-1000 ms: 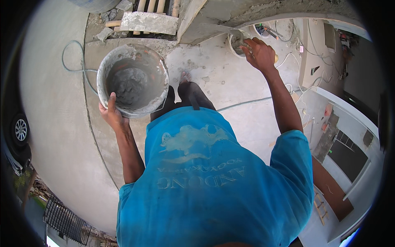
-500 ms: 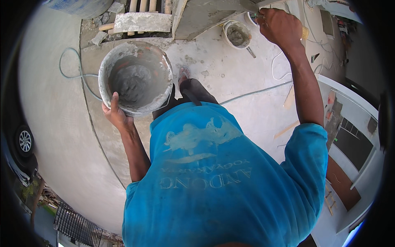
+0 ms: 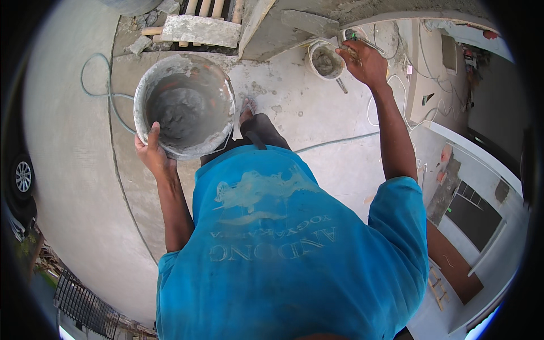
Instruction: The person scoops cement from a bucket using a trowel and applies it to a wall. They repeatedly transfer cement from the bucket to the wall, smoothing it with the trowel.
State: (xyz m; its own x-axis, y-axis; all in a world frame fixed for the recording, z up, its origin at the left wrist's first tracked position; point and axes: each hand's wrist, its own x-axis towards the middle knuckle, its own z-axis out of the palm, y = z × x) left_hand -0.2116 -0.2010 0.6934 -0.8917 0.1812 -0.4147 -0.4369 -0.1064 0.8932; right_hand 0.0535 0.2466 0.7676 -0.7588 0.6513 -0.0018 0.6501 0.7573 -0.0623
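My left hand (image 3: 152, 147) grips the rim of a mortar-coated bucket (image 3: 141, 96), thumb over the edge; wet grey cement mix (image 3: 187, 107) lies in its bottom. My right hand (image 3: 367, 59) is closed on the handle of a trowel (image 3: 309, 22), whose grey-smeared flat blade lies against the rough cement face (image 3: 283, 39) at the top of the view. Below and left of that hand, a smaller white bucket (image 3: 310, 56) on the floor holds grey mix, with a metal handle (image 3: 341, 86) sticking out.
Bamboo poles (image 3: 207, 8) and a broken concrete slab (image 3: 201, 31) lie at the top. A hose (image 3: 96, 95) loops on the concrete floor (image 3: 73, 192). Cables (image 3: 402, 90) trail at right near a wall. A black car (image 3: 22, 187) stands at far left, a wooden ladder (image 3: 437, 286) at lower right.
My right hand rose to the upper right half a second ago and has since come back down and left with the trowel blade. The left hand and bucket barely shift.
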